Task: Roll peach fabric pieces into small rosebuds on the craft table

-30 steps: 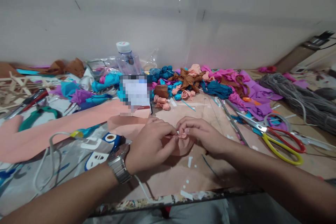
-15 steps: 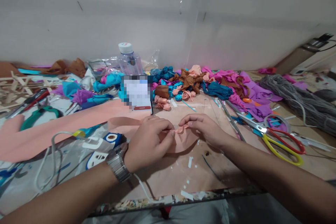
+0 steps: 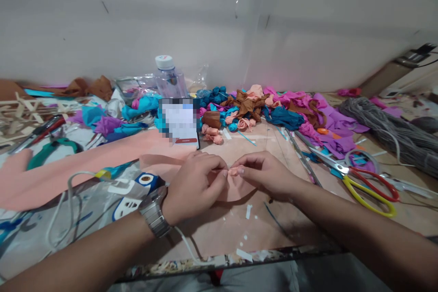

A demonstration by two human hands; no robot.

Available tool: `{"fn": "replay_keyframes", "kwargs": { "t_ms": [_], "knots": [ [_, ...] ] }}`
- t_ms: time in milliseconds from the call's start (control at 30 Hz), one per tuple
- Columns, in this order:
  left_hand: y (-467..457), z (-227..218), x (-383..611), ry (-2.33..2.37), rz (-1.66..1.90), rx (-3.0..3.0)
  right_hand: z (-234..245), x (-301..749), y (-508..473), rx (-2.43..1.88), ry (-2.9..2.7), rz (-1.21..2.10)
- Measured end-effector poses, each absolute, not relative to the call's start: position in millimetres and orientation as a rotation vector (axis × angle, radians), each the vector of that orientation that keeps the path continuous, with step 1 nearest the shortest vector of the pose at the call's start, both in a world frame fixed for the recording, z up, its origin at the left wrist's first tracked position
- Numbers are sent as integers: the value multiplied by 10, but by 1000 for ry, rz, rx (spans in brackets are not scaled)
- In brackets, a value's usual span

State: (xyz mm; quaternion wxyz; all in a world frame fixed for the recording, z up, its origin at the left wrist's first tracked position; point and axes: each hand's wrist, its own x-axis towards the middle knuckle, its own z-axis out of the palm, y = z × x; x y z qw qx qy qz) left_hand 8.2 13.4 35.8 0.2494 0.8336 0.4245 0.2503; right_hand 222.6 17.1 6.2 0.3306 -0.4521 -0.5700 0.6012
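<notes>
My left hand (image 3: 195, 187), with a metal watch (image 3: 154, 212) on the wrist, and my right hand (image 3: 265, 173) meet at the middle of the table. Both pinch the top edge of a small peach crepe-paper piece (image 3: 236, 187), which is rolled into a tight bud between the fingertips. The rest of the piece hangs down onto the table under my fingers. A long peach paper strip (image 3: 85, 164) runs off to the left behind my left hand.
Scissors with red and yellow handles (image 3: 366, 182) lie at the right. A heap of finished paper roses and scraps (image 3: 260, 105) lies behind, with a water bottle (image 3: 167, 77), a propped phone (image 3: 179, 121), green pliers (image 3: 51, 148) and grey cord (image 3: 390, 132).
My right hand has shifted slightly left and closed in on my left. The paper's top edge is rolled tighter between the fingertips.
</notes>
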Motion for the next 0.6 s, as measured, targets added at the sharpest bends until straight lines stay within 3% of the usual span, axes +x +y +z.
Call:
{"fn": "replay_keyframes", "kwargs": {
  "t_ms": [600],
  "knots": [
    [127, 379, 92, 1100, 680, 2199, 85, 2238, 134, -1096, -1679, 1281]
  ]
}}
